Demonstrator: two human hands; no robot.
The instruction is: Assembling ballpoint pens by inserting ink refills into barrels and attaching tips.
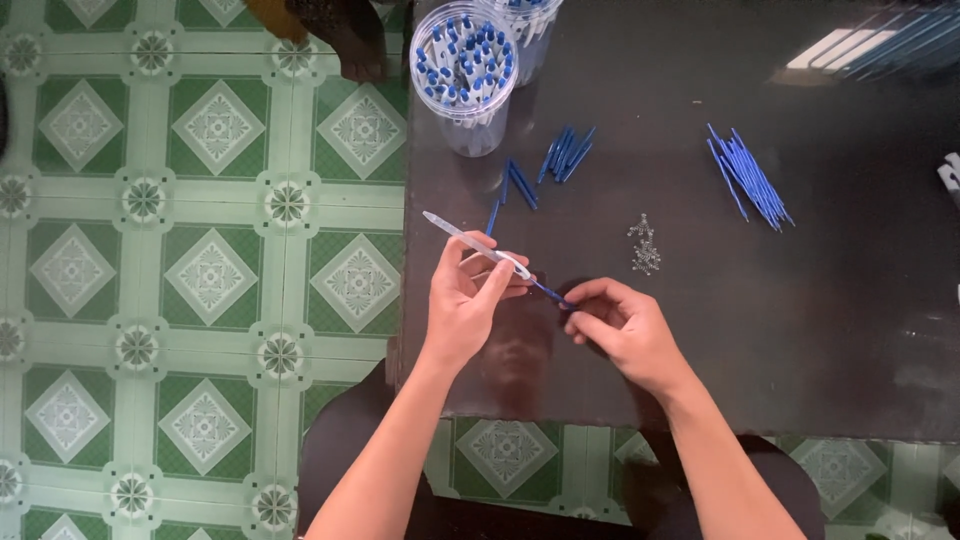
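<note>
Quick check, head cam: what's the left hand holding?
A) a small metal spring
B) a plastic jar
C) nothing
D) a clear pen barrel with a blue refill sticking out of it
D: the left hand holds a clear pen barrel above the dark table, with a blue refill running from its end to the right hand, whose fingertips pinch it. The springs and jars lie untouched.

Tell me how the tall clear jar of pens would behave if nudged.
The clear jar looks tall and narrow, packed with upright pens, so it may tip rather than slide. The glossy dark table probably offers little grip. It stands close to the table edge.
</note>
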